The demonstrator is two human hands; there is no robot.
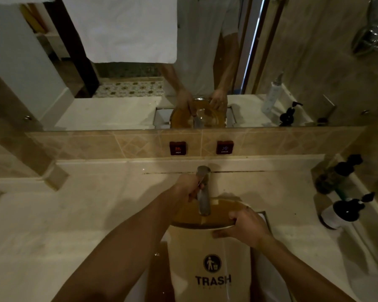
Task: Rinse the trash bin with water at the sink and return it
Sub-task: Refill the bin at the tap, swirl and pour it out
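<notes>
The person holds the trash bin [210, 258] upright in the sink [267, 216], its mouth under the faucet [203, 197], right hand [244, 227] fingers closed on the rim to steady it, left hand [189, 186] fingers wrapped on the faucet lever, probably to control water.

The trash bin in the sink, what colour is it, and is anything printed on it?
Cream trash bin, dark litter symbol and "TRASH" printed; seen in the head view.
</notes>
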